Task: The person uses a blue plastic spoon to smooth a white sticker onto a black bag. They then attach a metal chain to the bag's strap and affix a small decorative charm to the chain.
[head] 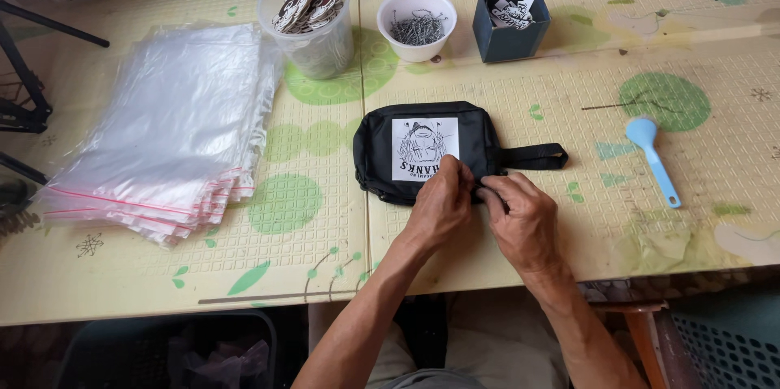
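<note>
Black pouch (pixel 422 149) on the mat, near edge under both hands (pixel 487 206).

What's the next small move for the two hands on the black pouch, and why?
Probably draw the right hand along the near edge of the black pouch while the left hand steadies it. Both hands pinch that edge at one spot, fingertips nearly meeting, which looks like a zipper, though the pull itself is hidden. The pouch lies flat on the table.

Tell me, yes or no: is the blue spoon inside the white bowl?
No, the blue spoon lies flat on the table to the right of the black pouch, well apart from the white bowl.
</note>
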